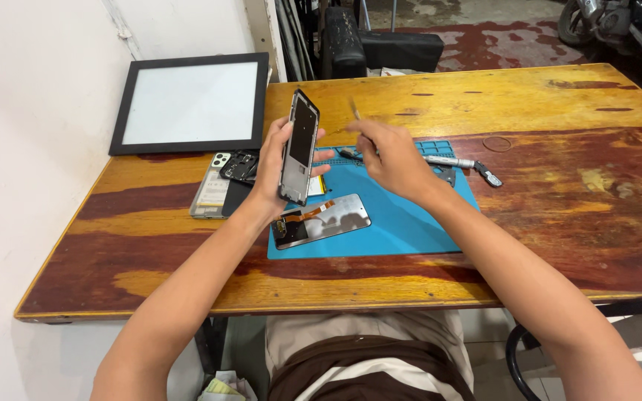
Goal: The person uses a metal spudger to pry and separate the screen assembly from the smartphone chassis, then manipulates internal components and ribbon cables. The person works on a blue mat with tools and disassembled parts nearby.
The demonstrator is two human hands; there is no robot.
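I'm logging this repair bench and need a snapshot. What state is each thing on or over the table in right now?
Left hand: gripping the phone frame.
Phone frame: held upright above the mat, stripped of its screen.
Right hand: pinching a thin tool, tip pointing up.
Loose screen: lying flat on the blue mat, ribbon cable exposed.
Back cover: off the phone, lying flat beside the mat.
Framed panel: leaning against the wall.

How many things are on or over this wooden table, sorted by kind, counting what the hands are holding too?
Phone parts: 4 — frame in left hand, loose screen, back cover, black inner piece
Hand tools: 2 — tweezers in right hand, screwdriver
Blue mats: 1
Framed panels: 1
Total: 8
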